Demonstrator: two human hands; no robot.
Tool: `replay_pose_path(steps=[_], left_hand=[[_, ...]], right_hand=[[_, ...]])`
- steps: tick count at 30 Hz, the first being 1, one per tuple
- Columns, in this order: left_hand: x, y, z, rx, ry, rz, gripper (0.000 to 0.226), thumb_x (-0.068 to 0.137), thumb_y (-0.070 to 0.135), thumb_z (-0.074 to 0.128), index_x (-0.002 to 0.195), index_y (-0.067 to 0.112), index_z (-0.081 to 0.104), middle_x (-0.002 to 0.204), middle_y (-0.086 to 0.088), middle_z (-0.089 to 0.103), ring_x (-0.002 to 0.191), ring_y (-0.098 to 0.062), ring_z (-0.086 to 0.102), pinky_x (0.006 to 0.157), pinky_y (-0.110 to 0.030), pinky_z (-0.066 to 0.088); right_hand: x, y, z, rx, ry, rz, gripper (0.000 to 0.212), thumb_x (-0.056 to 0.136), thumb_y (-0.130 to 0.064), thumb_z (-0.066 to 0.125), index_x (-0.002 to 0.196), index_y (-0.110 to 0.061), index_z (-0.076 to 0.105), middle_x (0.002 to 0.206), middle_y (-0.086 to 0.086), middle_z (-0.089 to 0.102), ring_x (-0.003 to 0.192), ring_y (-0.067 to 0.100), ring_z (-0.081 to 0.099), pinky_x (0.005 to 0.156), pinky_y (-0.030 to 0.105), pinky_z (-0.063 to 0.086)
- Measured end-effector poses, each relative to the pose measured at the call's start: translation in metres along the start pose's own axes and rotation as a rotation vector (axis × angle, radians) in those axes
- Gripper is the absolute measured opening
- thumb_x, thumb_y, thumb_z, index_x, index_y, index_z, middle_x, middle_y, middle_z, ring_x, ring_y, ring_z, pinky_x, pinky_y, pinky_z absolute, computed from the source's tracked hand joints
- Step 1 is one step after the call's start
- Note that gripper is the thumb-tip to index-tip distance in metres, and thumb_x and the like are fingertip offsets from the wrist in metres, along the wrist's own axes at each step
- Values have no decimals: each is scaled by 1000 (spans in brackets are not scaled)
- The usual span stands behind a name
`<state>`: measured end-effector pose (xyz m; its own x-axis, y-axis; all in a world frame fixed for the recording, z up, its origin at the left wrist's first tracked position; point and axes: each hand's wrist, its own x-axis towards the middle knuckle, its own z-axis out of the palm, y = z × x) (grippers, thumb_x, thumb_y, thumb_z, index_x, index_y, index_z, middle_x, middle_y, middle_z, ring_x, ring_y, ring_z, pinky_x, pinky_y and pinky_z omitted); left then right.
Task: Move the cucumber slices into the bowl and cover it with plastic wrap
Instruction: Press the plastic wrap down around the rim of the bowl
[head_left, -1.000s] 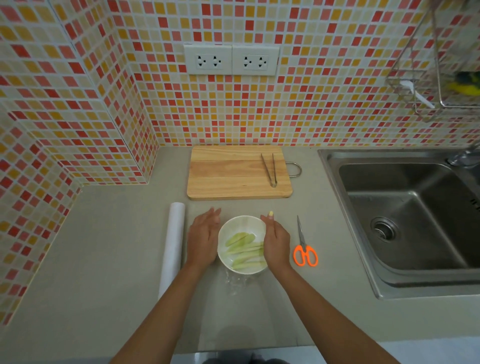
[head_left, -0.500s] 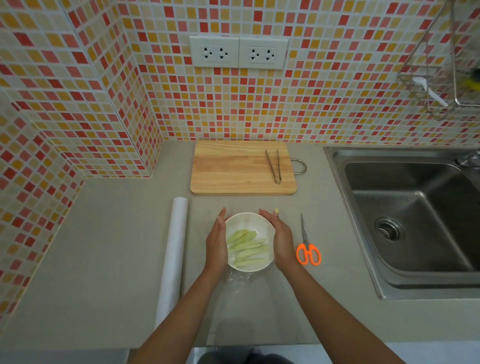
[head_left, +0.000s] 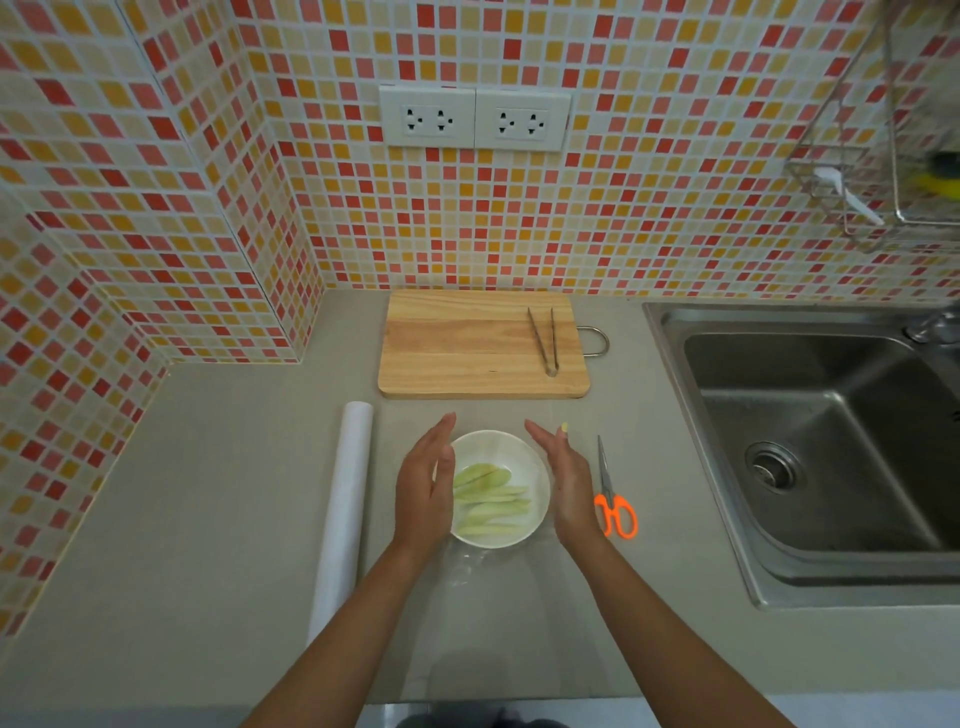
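Note:
A white bowl (head_left: 511, 451) sits on the grey counter near the front edge, with several pale green cucumber slices (head_left: 488, 499) in it. A sheet of clear plastic wrap (head_left: 470, 564) lies over and around the bowl and bunches at its near side. My left hand (head_left: 427, 483) stands edge-on against the bowl's left side, fingers straight. My right hand (head_left: 566, 480) stands the same way at the bowl's right side. Neither hand holds anything. The plastic wrap roll (head_left: 343, 514) lies left of my left hand.
A wooden cutting board (head_left: 467, 345) with metal tongs (head_left: 544, 340) lies behind the bowl. Orange-handled scissors (head_left: 613, 499) lie right of my right hand. A steel sink (head_left: 826, 441) fills the right side. A tiled wall corner juts out at the left.
Both hands turned from lying flat beside the bowl to standing on edge against its sides. The camera moved closer and tilted a little.

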<state>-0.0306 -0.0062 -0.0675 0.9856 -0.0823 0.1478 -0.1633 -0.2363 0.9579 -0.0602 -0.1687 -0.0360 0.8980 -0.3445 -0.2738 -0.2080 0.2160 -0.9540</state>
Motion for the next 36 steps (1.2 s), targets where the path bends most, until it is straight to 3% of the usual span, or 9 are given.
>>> replay_pose_path(steps=[5,13,19,24,27,30,33,34,36], left_hand=[[-14,2,8,79,-65,48,55,96,49,32,138,20,52,140,9,55,131,-8,47,111,-34,38],[-14,0,15,45,98,52,54,95,44,37,136,14,53,134,5,56,126,-8,50,106,-17,37],[-18,-2,20,-110,168,-101,54,92,53,40,137,25,51,128,10,61,120,4,53,99,-8,38],[-16,-2,18,-95,119,-143,64,88,60,38,142,27,42,118,26,58,112,12,53,93,-3,37],[-14,-3,16,-69,71,-175,67,86,63,35,144,31,38,121,18,58,112,8,54,95,-9,39],[-4,-4,10,-29,-37,-196,64,87,64,34,145,37,34,126,21,51,115,14,48,94,-4,33],[12,-2,3,16,-151,-185,53,99,46,34,149,30,31,134,8,55,124,-5,49,105,-22,35],[15,0,2,6,-115,-180,49,101,39,34,149,26,33,137,4,55,126,-8,49,108,-25,35],[12,3,2,-86,91,-212,43,103,32,34,144,22,42,137,2,56,127,-8,50,106,-17,36]], right_hand=[[1,7,3,-29,-11,-23,49,102,-36,31,110,-9,71,107,2,72,96,6,68,79,15,52],[4,12,7,167,15,135,46,99,-44,33,108,-17,69,113,3,70,112,24,62,98,40,48],[4,15,7,308,2,268,56,94,-57,33,116,-15,64,125,15,63,118,34,57,106,53,41],[6,15,9,248,-28,288,75,91,-65,31,115,-1,63,105,20,65,102,35,62,90,45,50],[4,10,10,201,-6,341,79,88,-69,32,114,-1,61,110,26,62,105,39,61,97,50,46],[2,11,9,219,0,384,84,88,-69,31,122,3,58,120,30,60,113,43,58,100,53,44],[4,11,0,165,9,327,87,91,-67,27,117,11,56,107,30,61,100,39,61,90,45,47],[5,11,-3,126,47,292,83,92,-64,27,113,9,61,103,25,65,98,35,63,87,41,49],[10,11,-9,124,139,242,72,95,-60,28,113,-1,65,102,14,70,100,27,64,83,33,50]])
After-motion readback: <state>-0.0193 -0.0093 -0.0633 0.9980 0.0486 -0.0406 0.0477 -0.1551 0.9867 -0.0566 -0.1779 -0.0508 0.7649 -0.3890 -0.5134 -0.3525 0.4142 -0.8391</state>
